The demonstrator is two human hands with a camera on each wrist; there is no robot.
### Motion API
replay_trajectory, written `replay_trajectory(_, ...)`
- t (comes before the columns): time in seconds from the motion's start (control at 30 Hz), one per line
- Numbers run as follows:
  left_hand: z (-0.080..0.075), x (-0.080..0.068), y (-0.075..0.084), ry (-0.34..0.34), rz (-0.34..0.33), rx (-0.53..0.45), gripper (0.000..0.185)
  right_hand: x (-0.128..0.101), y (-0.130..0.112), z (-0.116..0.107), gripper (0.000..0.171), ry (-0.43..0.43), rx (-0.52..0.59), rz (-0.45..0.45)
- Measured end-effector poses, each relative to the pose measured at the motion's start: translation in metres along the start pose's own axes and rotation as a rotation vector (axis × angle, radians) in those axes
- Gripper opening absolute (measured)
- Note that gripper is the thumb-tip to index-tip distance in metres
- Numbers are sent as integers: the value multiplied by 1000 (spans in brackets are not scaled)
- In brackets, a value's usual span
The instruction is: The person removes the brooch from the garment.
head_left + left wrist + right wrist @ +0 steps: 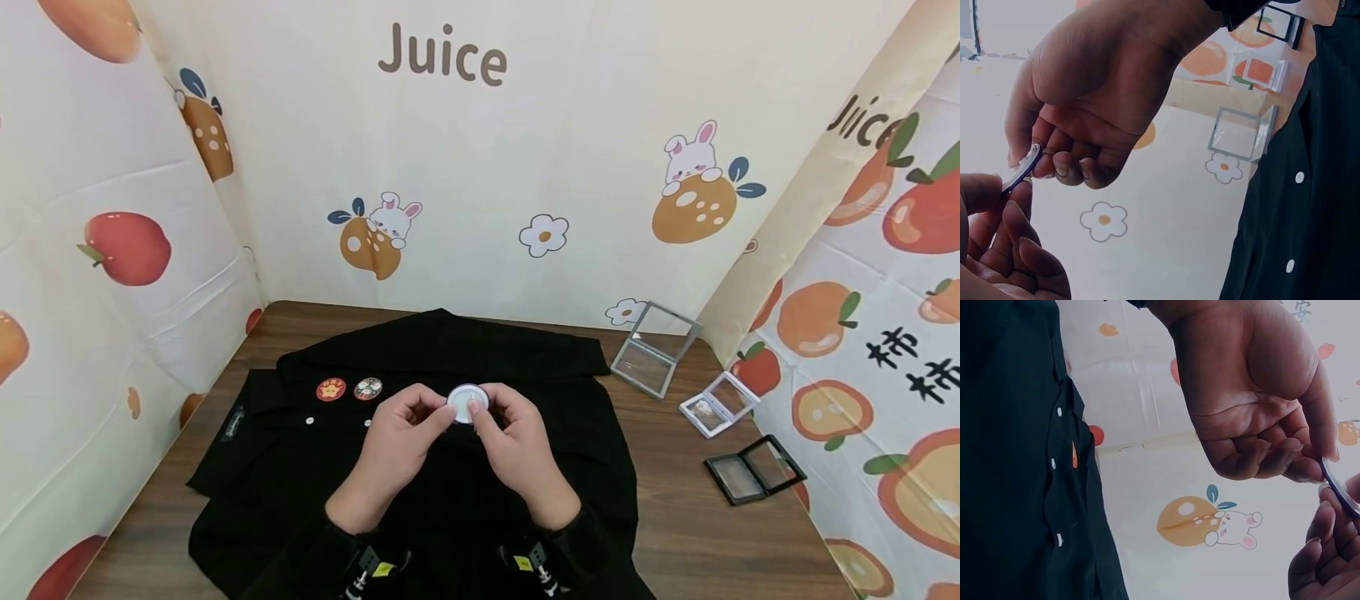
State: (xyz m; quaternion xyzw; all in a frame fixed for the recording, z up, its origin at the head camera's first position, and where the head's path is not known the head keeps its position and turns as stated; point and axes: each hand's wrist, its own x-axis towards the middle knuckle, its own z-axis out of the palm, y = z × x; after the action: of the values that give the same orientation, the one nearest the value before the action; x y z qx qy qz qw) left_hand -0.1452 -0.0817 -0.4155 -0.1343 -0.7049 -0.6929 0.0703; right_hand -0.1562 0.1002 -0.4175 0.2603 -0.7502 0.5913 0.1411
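Observation:
A round pin badge (463, 403) is held up over the black shirt (480, 492), its whitish back facing the head camera and its rim dark. My left hand (396, 450) pinches its left edge between thumb and curled fingers. On the opposite edge, my right hand (525, 446) grips it, thumb lying over the back. Both wrist views show the badge (1022, 169) edge-on between the fingertips. Two more badges sit on the shirt to the left: a red badge (331, 389) with a yellow figure and a patterned round badge (367, 389).
The shirt lies spread on a wooden table (690, 533), with white buttons (310, 421) along its front. To the right stand three hinged clear-windowed frames: a grey frame (634, 364), a white frame (699, 414) and a black frame (738, 477). Fruit-printed curtains (465, 167) enclose the table.

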Motion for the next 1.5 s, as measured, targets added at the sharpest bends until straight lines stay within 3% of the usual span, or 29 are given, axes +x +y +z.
replay_trajectory(0.63, -3, -4, 1, 17, 17, 30, 6, -8, 1, 3, 14, -10, 27, -33)
replay_trajectory(0.9, -4, -5, 0, 30, 36, 69, 6, -7, 1, -4, 10, -72, -1, -17)
replay_trajectory(1.03, -4, -6, -1, 30, 44, 88, 5, 2, -1, -21, 12, -192, 32, 104)
replay_trajectory(1.17, -3, -7, -1, 26, 56, 102, 4, 22, -3, -42, 29, -358, 137, 288)
replay_trajectory(1.33, -2, -8, -1, 18, 75, 107, 4, 44, -5, -56, 49, -635, 229, 454)
replay_trajectory(1.5, -1, -10, -1, 14, 94, 115, 4, 55, 0, -57, 55, -897, 377, 529)
